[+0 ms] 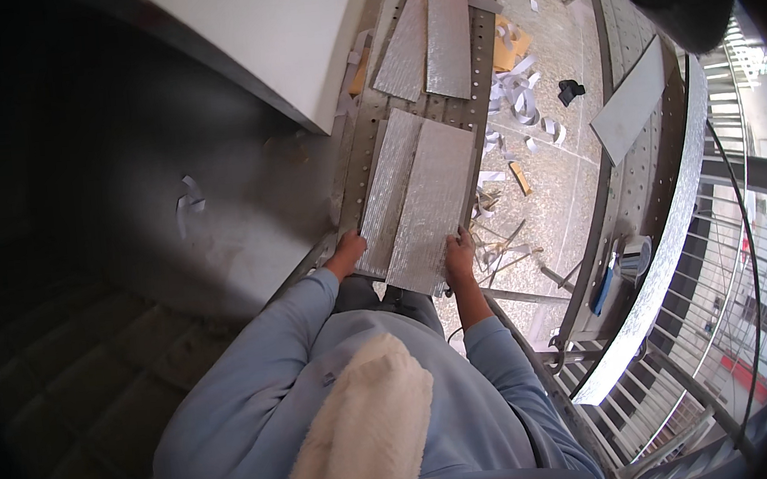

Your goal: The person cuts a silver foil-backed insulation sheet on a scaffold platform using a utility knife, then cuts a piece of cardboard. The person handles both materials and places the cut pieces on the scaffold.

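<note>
The left hand (346,250) is gripping the near left corner of a silvery foil-faced insulation panel (390,193), its fingers curled onto the panel's edge. The right hand (459,256) is holding the near right edge of a second foil panel (432,206), which is lying just beside the first and partly overlapping it between the two hands. Both panels are resting lengthwise on a perforated metal tray (476,67) that is running away from the hands.

Further out along the tray, well beyond the fingertips, two more foil strips (445,29) are lying side by side. To the left of the left hand a white board (274,30) is leaning over the tray's edge, with a grey wall surface below it. To the right of the right hand, down on the speckled floor (568,159), white paper scraps (517,100) and a small black object (570,90) are lying scattered. Farther right, another curved perforated tray (659,161) is carrying a grey flat panel (631,101).
</note>
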Available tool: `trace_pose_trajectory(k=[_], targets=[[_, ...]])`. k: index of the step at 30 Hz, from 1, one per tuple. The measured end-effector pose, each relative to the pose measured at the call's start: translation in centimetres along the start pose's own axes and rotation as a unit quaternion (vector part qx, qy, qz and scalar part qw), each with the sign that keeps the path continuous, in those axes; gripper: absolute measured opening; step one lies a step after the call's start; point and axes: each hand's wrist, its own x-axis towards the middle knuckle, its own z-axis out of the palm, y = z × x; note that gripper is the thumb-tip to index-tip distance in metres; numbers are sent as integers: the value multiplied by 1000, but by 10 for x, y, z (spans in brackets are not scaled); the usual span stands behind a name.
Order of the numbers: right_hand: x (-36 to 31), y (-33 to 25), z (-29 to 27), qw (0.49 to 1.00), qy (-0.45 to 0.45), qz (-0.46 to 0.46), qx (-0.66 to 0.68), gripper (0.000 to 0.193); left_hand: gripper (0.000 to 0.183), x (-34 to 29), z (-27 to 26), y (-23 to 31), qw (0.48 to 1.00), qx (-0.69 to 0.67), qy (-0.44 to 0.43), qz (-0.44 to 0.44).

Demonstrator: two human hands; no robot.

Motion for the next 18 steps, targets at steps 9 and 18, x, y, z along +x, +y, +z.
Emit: trace_pose_trajectory(k=[9, 18], targets=[[-59, -21, -32, 999, 10, 18, 51, 47, 34, 37, -48, 7, 998, -33, 48, -9], [-93, -13, -60, 991, 65, 56, 106, 51, 36, 43, -59, 6, 998, 6, 44, 43]])
